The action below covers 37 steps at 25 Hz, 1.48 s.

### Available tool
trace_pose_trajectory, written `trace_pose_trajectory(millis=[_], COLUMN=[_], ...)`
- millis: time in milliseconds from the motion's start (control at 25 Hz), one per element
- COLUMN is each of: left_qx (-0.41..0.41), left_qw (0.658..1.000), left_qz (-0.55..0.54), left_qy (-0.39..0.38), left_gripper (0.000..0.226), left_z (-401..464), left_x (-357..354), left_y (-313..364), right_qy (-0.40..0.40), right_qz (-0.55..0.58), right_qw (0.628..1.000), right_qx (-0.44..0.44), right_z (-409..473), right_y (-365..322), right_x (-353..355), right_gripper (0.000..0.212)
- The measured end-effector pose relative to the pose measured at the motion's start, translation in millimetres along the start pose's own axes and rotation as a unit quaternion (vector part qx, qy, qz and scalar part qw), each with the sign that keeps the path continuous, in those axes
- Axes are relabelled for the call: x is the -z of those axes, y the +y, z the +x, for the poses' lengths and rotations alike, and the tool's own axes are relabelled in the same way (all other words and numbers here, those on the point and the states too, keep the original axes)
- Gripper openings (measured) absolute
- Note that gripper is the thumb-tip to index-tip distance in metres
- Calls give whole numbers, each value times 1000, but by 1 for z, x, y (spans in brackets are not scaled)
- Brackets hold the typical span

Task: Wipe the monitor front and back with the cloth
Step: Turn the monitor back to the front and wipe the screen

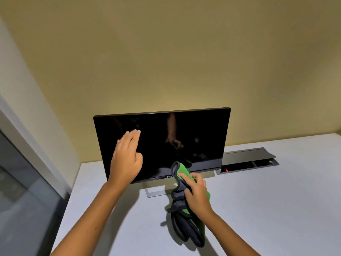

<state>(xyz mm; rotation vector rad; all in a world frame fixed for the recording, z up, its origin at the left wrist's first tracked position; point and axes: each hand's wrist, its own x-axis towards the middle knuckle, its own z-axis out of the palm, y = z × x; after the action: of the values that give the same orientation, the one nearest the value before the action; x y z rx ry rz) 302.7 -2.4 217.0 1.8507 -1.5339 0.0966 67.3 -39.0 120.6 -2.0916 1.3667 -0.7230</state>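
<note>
A black monitor point(195, 133) stands on a white desk point(267, 209) against a yellow wall, its dark screen facing me. My left hand point(127, 159) is raised in front of the screen's left half with fingers straight; whether it touches the glass I cannot tell. My right hand point(198, 194) grips a green and grey cloth point(181, 217) just below the screen's lower edge. The cloth's upper end point(180, 168) sticks up in front of the lower bezel. Its long folds hang down to the desk. The monitor's back is hidden.
The monitor's flat silver stand base point(154, 194) lies on the desk under the screen. A grey cable box with an open lid point(249, 160) is sunk into the desk to the right, a red light inside. A glass partition point(24, 191) borders the desk's left edge.
</note>
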Motion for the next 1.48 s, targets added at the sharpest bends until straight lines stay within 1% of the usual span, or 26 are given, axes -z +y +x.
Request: trace_pose_trajectory(millis=[40, 80, 120, 160, 200, 240, 280, 360, 440, 520, 560, 600, 640, 680, 760, 800, 840, 880, 920, 1000, 1040, 1160, 1240, 1320, 1400, 1480], left_qx=[44, 92, 133, 162, 166, 146, 119, 81, 87, 123, 157, 192, 219, 241, 278, 287, 282, 266, 248, 239, 245, 246, 260, 280, 296, 324], left_qw=[995, 978, 946, 904, 872, 861, 866, 889, 903, 900, 888, 873, 857, 838, 783, 755, 737, 741, 757, 784, 790, 804, 792, 762, 740, 735], left_qz=[-75, -153, -224, -292, -336, -348, -332, -285, -269, -291, -316, -347, -388, -436, -530, -568, -592, -592, -576, -546, -538, -521, -532, -560, -578, -575], left_qy=[-41, -109, -192, -266, -316, -342, -354, -348, -322, -302, -295, -283, -259, -224, -168, -159, -165, -175, -184, -175, -162, -149, -152, -168, -173, -159], left_gripper=[52, 45, 41, 40, 41, 42, 45, 55, 63, 73, 76, 72, 59, 47, 32, 29, 28, 29, 31, 33, 31, 22, 20, 23, 27, 25], left_z=[-22, -43, -62, -79, -93, -104, -111, -117, -114, -112, -111, -110, -109, -106, -99, -96, -95, -93, -94, -97, -98, -100, -105, -111, -118, -126], left_x=[-2, -4, -3, 0, 1, 2, 1, 1, 5, 7, 7, 7, 7, 8, 11, 12, 14, 14, 11, 2, -3, -13, -17, -20, -23, -26], left_y=[6, 13, 22, 32, 41, 47, 52, 61, 68, 67, 65, 63, 63, 66, 74, 81, 88, 95, 101, 111, 117, 135, 150, 162, 170, 180], right_qy=[6, 17, 29, 37, 43, 46, 47, 39, 34, 21, -3, -34, -77, -130, -243, -267, -268, -258, -244, -209, -194, -156, -158, -167, -188, -213], right_qz=[48, 97, 142, 180, 213, 251, 286, 326, 324, 339, 350, 352, 339, 320, 302, 294, 277, 253, 236, 208, 193, 158, 167, 212, 273, 325], right_qw=[999, 995, 989, 982, 974, 965, 955, 942, 936, 915, 907, 906, 913, 919, 913, 913, 921, 932, 940, 955, 962, 975, 973, 963, 942, 917], right_qx=[-5, -18, -33, -50, -63, -69, -61, -64, -133, -217, -235, -232, -213, -189, -128, -94, -55, -18, 12, 17, 8, 16, 11, -5, -47, -96], right_z=[-2, -5, -9, -14, -19, -23, -26, -29, -30, -30, -30, -29, -31, -33, -43, -48, -52, -54, -54, -52, -50, -48, -50, -55, -59, -65], right_y=[-7, -16, -27, -39, -50, -58, -64, -68, -69, -70, -73, -75, -77, -78, -86, -84, -82, -78, -74, -66, -61, -47, -35, -25, -16, -7], right_x=[4, 8, 11, 15, 17, 19, 19, 18, 19, 24, 31, 39, 49, 59, 73, 76, 78, 79, 79, 86, 90, 107, 122, 133, 138, 140], right_gripper=[64, 66, 66, 64, 62, 58, 53, 43, 31, 30, 36, 46, 55, 55, 41, 41, 51, 58, 60, 65, 65, 45, 39, 35, 36, 39])
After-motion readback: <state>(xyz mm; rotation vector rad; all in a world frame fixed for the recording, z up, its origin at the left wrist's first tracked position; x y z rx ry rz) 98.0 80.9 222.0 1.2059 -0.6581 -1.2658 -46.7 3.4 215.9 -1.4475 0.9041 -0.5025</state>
